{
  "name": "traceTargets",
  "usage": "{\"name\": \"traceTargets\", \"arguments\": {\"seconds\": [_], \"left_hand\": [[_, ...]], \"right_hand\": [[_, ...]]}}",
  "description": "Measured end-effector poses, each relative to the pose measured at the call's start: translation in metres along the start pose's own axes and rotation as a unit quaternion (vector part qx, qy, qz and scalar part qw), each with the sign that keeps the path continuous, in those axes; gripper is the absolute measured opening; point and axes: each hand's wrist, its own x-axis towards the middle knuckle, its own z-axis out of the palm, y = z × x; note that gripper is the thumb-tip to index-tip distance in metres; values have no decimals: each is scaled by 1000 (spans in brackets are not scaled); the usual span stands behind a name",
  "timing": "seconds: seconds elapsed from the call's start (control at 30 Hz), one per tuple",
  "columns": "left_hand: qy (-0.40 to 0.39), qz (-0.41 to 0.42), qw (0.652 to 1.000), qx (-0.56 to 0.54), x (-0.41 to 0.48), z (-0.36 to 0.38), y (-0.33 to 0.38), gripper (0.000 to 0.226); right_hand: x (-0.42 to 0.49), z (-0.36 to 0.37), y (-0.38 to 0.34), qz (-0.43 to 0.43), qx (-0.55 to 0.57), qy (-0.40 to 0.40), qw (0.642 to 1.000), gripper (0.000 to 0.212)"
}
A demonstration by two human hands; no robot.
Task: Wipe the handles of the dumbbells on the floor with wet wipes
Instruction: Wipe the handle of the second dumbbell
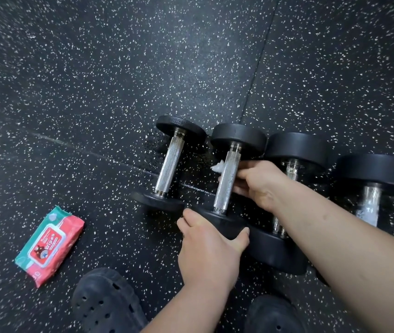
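Several black dumbbells with knurled metal handles lie side by side on the speckled rubber floor. My left hand (211, 246) grips the near weight of the second dumbbell (227, 181) from the left. My right hand (259, 183) reaches behind that dumbbell's handle, fingers closed on a white wet wipe (217, 167) that pokes out on the handle's left side. The leftmost dumbbell (170, 162) lies untouched. My right forearm hides much of the third dumbbell (289, 169). The fourth dumbbell (371, 198) sits at the right edge.
A red and teal pack of wet wipes (49, 246) lies on the floor to the left, its lid shut. Two dark perforated clogs (106, 306) show at the bottom. Floor mat seams run across the floor (119, 80).
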Motion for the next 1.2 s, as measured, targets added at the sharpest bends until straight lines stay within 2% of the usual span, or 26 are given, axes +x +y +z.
{"name": "traceTargets", "arguments": {"seconds": [0.13, 0.23, 0.3, 0.4, 0.57, 0.73, 0.83, 1.03, 1.2], "left_hand": [[-4, 0, 1000, 1, 0, -1, 1, 98], [-7, -1, 1000, -2, 0, -2, 0, 96], [-4, -1, 1000, -3, 0, -1, 0, 96], [-4, 1, 1000, 1, 0, 0, 0, 98], [-9, -1, 1000, 0, 0, -3, 0, 97], [-5, 1, 1000, -1, 0, -2, 0, 97], [-3, 0, 1000, 3, -1, -2, 0, 97], [-6, -1, 1000, 11, 0, -1, 1, 98], [-3, -2, 1000, 10, 0, 0, 0, 100]], "right_hand": [[-5, 5, -5, -5, 89, 6, 996, 40], [-13, 3, 8, 10, 31, -39, 999, 42], [-15, 0, 14, 14, -23, -42, 999, 40], [-11, -1, 7, -12, -47, 0, 999, 36], [-16, 5, -5, -75, 30, 71, 994, 44], [-28, 5, 21, -125, -46, 136, 982, 36], [-27, 1, 20, -129, -49, 158, 978, 32], [-24, 0, 13, -152, 66, 123, 979, 22], [-31, -3, 30, -132, 74, 112, 982, 13]]}}
